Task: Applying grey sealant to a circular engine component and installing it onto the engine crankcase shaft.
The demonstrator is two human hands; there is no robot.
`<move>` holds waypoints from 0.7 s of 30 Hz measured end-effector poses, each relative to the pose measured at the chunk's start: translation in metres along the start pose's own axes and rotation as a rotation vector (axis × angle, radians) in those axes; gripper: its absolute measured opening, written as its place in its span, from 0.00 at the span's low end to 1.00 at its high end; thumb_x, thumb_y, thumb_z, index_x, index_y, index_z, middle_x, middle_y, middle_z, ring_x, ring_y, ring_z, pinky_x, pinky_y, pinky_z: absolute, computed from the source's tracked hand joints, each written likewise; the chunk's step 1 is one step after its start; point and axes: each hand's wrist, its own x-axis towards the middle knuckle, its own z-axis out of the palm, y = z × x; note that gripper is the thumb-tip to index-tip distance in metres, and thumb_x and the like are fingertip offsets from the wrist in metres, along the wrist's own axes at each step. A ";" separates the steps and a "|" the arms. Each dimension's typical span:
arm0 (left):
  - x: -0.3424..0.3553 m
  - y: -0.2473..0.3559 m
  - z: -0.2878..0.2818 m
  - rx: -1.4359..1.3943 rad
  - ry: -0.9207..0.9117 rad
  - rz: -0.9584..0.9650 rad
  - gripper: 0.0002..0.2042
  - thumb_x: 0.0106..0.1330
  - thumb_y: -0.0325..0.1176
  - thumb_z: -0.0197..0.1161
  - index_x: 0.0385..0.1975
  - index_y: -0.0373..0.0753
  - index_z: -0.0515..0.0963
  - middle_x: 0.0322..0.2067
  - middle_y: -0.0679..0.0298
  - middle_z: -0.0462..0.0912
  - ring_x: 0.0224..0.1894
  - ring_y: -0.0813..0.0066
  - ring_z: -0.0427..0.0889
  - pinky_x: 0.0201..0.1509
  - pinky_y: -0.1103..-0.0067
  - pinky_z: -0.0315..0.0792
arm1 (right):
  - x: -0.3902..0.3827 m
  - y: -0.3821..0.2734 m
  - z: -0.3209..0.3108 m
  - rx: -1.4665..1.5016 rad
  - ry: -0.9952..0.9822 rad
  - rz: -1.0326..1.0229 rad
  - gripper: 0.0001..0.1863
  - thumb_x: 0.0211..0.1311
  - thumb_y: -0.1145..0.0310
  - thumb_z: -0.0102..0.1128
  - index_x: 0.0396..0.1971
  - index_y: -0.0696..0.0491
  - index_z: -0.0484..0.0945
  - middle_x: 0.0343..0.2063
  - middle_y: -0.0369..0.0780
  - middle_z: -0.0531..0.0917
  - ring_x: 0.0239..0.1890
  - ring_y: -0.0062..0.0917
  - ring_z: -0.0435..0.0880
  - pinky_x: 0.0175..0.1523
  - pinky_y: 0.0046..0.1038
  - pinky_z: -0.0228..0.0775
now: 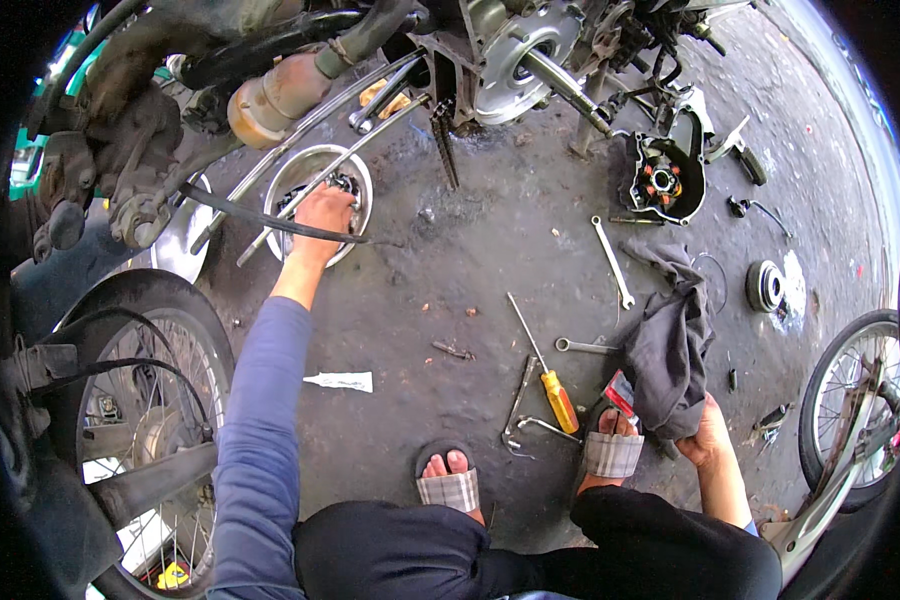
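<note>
My left hand (pixel 322 215) reaches into a round metal bowl (pixel 367 205) on the ground at the left. Its fingers curl down among small dark metal parts (pixel 346 184), and what they grip is hidden. Thin metal tubes and a black hose cross over the bowl near that hand. Low on the right, my right hand (pixel 708 432) is closed on the lower end of a dark grey rag (pixel 670 350). The rag hangs beside my right foot, next to a small red and silver packet (pixel 620 392).
A yellow-handled screwdriver (pixel 558 400), wrenches (pixel 613 262) and bent rods lie before my feet. A white tube (pixel 340 381) lies left. Above hangs a motorcycle engine with a protruding shaft (pixel 565 85). An engine cover (pixel 698 165) and a round rotor (pixel 765 286) lie right; wheels flank me.
</note>
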 end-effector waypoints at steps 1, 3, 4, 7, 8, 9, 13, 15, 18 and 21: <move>-0.003 0.001 0.000 -0.213 0.102 -0.109 0.08 0.52 0.30 0.65 0.32 0.39 0.84 0.29 0.59 0.83 0.38 0.57 0.78 0.45 0.65 0.70 | 0.002 -0.003 0.001 0.001 0.057 0.034 0.21 0.64 0.65 0.57 0.55 0.55 0.71 0.51 0.42 0.80 0.51 0.31 0.81 0.56 0.35 0.74; -0.015 0.014 -0.013 -0.483 0.109 -0.396 0.08 0.57 0.30 0.66 0.34 0.34 0.83 0.30 0.60 0.85 0.34 0.67 0.82 0.40 0.73 0.73 | 0.003 -0.008 -0.001 0.003 0.117 0.068 0.22 0.63 0.69 0.57 0.56 0.57 0.70 0.51 0.43 0.80 0.50 0.31 0.81 0.56 0.35 0.74; -0.025 0.018 -0.020 -0.688 0.086 -0.578 0.09 0.60 0.31 0.66 0.35 0.33 0.82 0.31 0.60 0.86 0.33 0.71 0.83 0.38 0.77 0.74 | 0.003 -0.009 -0.002 -0.157 0.064 0.011 0.24 0.62 0.70 0.59 0.58 0.58 0.69 0.53 0.44 0.78 0.53 0.30 0.79 0.59 0.35 0.71; -0.064 0.057 -0.040 -1.231 -0.019 -0.607 0.08 0.63 0.28 0.65 0.40 0.33 0.81 0.32 0.60 0.86 0.33 0.76 0.82 0.41 0.80 0.75 | -0.012 -0.019 -0.005 -0.583 -0.069 -0.129 0.29 0.59 0.71 0.62 0.61 0.60 0.66 0.56 0.45 0.76 0.56 0.28 0.75 0.62 0.32 0.66; -0.082 0.063 -0.045 -1.310 -0.107 -0.592 0.08 0.63 0.28 0.65 0.39 0.33 0.81 0.32 0.60 0.85 0.34 0.76 0.82 0.41 0.79 0.75 | -0.011 -0.022 -0.005 -0.847 -0.182 -0.223 0.32 0.57 0.72 0.63 0.62 0.61 0.64 0.57 0.45 0.74 0.58 0.26 0.73 0.63 0.30 0.63; -0.096 0.071 -0.046 -1.400 -0.203 -0.571 0.07 0.63 0.28 0.65 0.39 0.34 0.81 0.32 0.60 0.85 0.34 0.75 0.82 0.41 0.78 0.75 | -0.009 -0.026 -0.002 -0.941 -0.185 -0.204 0.33 0.53 0.74 0.65 0.60 0.62 0.65 0.55 0.44 0.75 0.56 0.25 0.73 0.62 0.29 0.62; -0.126 0.131 -0.066 -1.734 -0.485 -0.661 0.07 0.63 0.28 0.65 0.37 0.32 0.81 0.34 0.59 0.84 0.35 0.72 0.83 0.41 0.76 0.77 | -0.002 -0.025 0.044 -0.950 -0.334 -0.188 0.37 0.50 0.71 0.71 0.61 0.62 0.65 0.55 0.42 0.75 0.57 0.25 0.72 0.64 0.29 0.61; -0.107 0.162 -0.083 -1.777 -0.700 -0.599 0.07 0.63 0.28 0.65 0.37 0.32 0.81 0.34 0.58 0.84 0.36 0.71 0.83 0.42 0.75 0.78 | 0.005 -0.016 0.057 -0.976 -0.375 -0.449 0.29 0.50 0.69 0.68 0.52 0.61 0.70 0.48 0.40 0.78 0.51 0.24 0.75 0.59 0.29 0.65; -0.068 0.212 -0.101 -1.926 -0.984 -0.489 0.07 0.63 0.27 0.65 0.38 0.32 0.82 0.34 0.58 0.85 0.37 0.69 0.84 0.44 0.75 0.78 | 0.015 0.001 0.072 -0.501 -0.529 -0.381 0.21 0.55 0.64 0.65 0.45 0.60 0.75 0.42 0.37 0.81 0.44 0.21 0.78 0.54 0.28 0.69; -0.033 0.256 -0.111 -1.753 -0.943 -0.390 0.07 0.63 0.25 0.64 0.39 0.30 0.82 0.34 0.61 0.85 0.37 0.75 0.84 0.42 0.78 0.78 | 0.029 0.021 0.089 -0.347 -0.609 -0.416 0.21 0.56 0.67 0.66 0.47 0.59 0.75 0.43 0.37 0.81 0.46 0.19 0.78 0.53 0.27 0.70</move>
